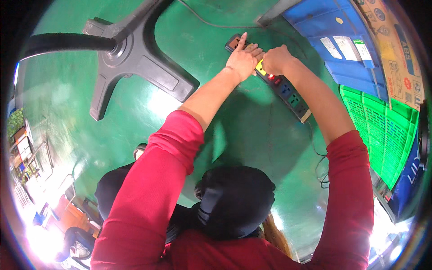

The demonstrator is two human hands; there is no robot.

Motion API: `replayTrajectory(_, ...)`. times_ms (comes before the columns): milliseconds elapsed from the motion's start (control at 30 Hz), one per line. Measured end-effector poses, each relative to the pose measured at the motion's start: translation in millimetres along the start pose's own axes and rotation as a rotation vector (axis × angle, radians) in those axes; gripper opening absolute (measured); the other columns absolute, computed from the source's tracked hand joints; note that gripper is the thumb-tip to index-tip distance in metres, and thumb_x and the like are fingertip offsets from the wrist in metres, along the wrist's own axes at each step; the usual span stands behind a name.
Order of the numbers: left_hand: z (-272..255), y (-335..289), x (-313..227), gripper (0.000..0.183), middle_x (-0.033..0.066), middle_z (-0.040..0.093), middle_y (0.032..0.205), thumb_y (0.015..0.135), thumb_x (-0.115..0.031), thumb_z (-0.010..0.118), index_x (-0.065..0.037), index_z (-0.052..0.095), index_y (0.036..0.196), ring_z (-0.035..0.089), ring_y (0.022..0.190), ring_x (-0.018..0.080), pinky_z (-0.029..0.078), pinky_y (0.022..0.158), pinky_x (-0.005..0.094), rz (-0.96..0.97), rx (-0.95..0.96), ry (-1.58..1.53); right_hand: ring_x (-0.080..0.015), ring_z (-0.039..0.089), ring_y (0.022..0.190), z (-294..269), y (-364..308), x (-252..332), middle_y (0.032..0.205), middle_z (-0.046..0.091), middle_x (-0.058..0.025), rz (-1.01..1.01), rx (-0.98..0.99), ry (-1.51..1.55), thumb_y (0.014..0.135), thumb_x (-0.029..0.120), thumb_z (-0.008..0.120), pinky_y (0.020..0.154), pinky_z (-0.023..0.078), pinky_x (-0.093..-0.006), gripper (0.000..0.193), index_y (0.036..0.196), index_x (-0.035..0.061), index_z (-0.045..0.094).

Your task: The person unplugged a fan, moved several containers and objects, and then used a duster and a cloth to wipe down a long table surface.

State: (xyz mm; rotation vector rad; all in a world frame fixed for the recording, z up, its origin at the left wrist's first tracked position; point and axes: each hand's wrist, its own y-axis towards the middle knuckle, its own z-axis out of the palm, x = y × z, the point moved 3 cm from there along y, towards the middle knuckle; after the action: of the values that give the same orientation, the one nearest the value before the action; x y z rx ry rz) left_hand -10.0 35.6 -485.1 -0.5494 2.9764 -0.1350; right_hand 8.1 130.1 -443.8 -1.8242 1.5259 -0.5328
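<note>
A long dark power strip lies slantwise on the green floor, its sockets in sections of different colours. A red light glows beside the yellow section. My left hand grips the strip near its far left end, with the index finger stretched out and the other fingers bent over it. Close beside it, my right hand is closed in a fist over the yellow section. Whatever it may hold there is hidden by the fingers.
A dark star-shaped stand base stands on the floor at far left. To the right are a blue crate, a green crate and a printed cardboard box. A thin cable trails from the strip's near end.
</note>
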Motion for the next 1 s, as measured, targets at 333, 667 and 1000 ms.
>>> replayTrajectory(333, -3.3, -4.5, 2.8, 0.062, -0.0039, 0.045, 0.125, 0.069, -0.035, 0.063, -0.016, 0.042, 0.125, 0.035, 0.121, 0.0126, 0.008, 0.106, 0.0519, 0.009, -0.046, -0.068, -0.0269, 0.061, 0.08, 9.4, 4.3, -4.0, 0.083, 0.064, -0.0102, 0.013, 0.041, -0.012, 0.076, 0.024, 0.046, 0.075, 0.039, -0.0462, 0.025, 0.082, 0.0068, 0.063)
replayTrajectory(667, -1.0, 0.2, 2.4, 0.064, -0.0066, 0.045, 0.124, 0.067, -0.037, 0.064, -0.019, 0.042, 0.124, 0.037, 0.12, 0.011, 0.01, 0.105, 0.053, -0.019, -0.014, -0.074, -0.0221, 0.058, 0.094, -0.4, -1.3, 1.7, 0.099, 0.062, -0.0062, 0.09, 0.141, 0.022, 0.074, 0.019, 0.047, 0.084, 0.034, -0.0455, 0.029, 0.098, 0.0118, 0.062)
replayTrajectory(1000, 1.4, 5.1, 5.4, 0.063, -0.0076, 0.048, 0.121, 0.066, -0.041, 0.064, -0.019, 0.044, 0.121, 0.04, 0.118, 0.0118, 0.014, 0.103, 0.055, 0.003, -0.017, -0.012, -0.0218, 0.055, 0.099, 2.1, -7.7, 10.3, 0.103, 0.061, -0.0027, 0.152, 0.092, -0.043, 0.079, 0.018, 0.047, 0.087, 0.032, -0.0448, 0.028, 0.102, 0.0153, 0.062)
